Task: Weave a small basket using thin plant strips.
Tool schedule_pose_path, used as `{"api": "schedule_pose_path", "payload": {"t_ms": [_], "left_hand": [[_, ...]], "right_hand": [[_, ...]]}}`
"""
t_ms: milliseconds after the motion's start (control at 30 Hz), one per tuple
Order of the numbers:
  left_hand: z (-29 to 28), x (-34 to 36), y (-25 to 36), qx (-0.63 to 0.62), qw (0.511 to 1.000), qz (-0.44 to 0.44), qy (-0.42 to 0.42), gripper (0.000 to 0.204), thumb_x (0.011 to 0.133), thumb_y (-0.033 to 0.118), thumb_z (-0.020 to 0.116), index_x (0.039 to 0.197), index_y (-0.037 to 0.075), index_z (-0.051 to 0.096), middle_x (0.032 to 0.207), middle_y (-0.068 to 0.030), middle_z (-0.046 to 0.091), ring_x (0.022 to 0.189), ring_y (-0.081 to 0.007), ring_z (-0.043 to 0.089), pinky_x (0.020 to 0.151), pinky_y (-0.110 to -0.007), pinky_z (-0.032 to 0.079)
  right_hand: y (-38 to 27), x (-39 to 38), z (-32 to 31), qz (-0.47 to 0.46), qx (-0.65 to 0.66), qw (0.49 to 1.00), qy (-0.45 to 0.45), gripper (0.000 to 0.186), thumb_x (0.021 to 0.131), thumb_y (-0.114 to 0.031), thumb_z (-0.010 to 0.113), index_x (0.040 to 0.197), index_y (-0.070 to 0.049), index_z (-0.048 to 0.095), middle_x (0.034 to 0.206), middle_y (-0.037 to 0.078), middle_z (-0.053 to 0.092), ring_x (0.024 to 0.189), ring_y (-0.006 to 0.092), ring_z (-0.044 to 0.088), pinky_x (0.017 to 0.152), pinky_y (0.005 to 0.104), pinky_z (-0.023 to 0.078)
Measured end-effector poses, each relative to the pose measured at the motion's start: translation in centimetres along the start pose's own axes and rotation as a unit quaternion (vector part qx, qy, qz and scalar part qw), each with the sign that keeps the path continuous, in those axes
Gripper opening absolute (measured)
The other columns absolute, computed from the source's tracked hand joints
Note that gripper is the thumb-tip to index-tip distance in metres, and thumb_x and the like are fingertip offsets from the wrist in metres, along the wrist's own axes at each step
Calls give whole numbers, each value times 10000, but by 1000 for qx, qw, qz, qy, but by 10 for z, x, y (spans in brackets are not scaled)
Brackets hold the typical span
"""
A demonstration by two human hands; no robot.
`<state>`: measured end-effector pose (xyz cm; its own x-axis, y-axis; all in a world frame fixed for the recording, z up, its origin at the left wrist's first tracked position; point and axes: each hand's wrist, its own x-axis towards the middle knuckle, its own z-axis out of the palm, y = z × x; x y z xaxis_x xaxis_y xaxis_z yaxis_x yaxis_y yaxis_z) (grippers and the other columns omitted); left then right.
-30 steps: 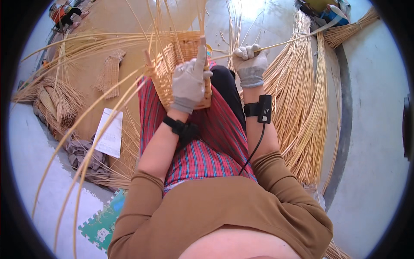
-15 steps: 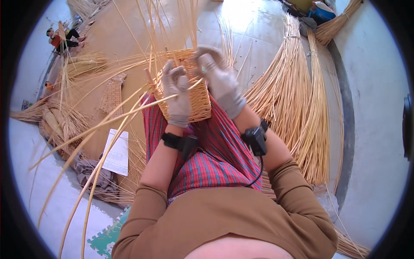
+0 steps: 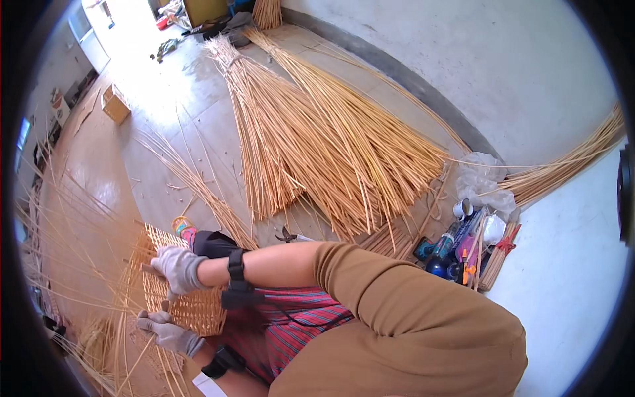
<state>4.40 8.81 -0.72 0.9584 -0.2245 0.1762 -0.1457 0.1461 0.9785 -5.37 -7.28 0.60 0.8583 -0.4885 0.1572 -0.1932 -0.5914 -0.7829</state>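
Note:
A half-woven wicker basket (image 3: 204, 309) with long upright rods leans over my lap at the lower left. My right hand (image 3: 178, 268), in a pale glove, is closed on its upper side, by a short wooden peg (image 3: 151, 270). Just below, my gloved left hand (image 3: 170, 334) is closed at the basket's lower edge, on a pale wicker rod (image 3: 140, 360) that runs out beneath its fingers. The fingertips of both hands are partly hidden. A red striped cloth (image 3: 297, 331) covers my lap.
Large bundles of wicker rods (image 3: 317, 139) spread over the floor ahead. Pruning shears (image 3: 291, 235) lie beside my knee. To the right are bottles and tools (image 3: 446, 255), a plastic bag (image 3: 486, 178) and another rod bundle (image 3: 569, 169). A wooden box (image 3: 116, 104) stands far left.
My view has swung to the right, so basket and hands now appear at lower left. My right hand, raised and blurred before, now rests closed on the basket.

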Motion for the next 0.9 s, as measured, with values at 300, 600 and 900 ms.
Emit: {"api": "schedule_pose_path", "payload": {"t_ms": [300, 600, 900], "left_hand": [[71, 42, 65, 237, 939, 180, -174, 632, 1110, 289, 570, 1618, 21, 306, 1055, -124, 599, 921, -201, 594, 842, -338, 524], [126, 18, 68, 238, 888, 193, -343, 678, 1064, 264, 654, 1603, -11, 348, 1491, -196, 552, 1373, -290, 535, 1164, -393, 407], [13, -88, 16, 392, 840, 322, -195, 494, 1036, 195, 675, 1485, 31, 551, 1537, -200, 513, 1398, -333, 509, 1174, -470, 410]], "right_hand": [[-1, -8, 52, 8, -4, 977, 214, 349, 866, -276, 781, 1055, -43, 602, 972, 178, 607, 970, 359, 648, 848, 439, 527], [-2, 12, 59, 97, -97, 955, 264, 209, 880, -149, 688, 1076, -89, 648, 869, 111, 660, 827, 307, 716, 678, 416, 569], [3, -7, 33, 74, 87, 971, 210, 355, 917, -267, 729, 1202, -73, 644, 1017, 178, 718, 965, 335, 731, 821, 426, 576]]}}
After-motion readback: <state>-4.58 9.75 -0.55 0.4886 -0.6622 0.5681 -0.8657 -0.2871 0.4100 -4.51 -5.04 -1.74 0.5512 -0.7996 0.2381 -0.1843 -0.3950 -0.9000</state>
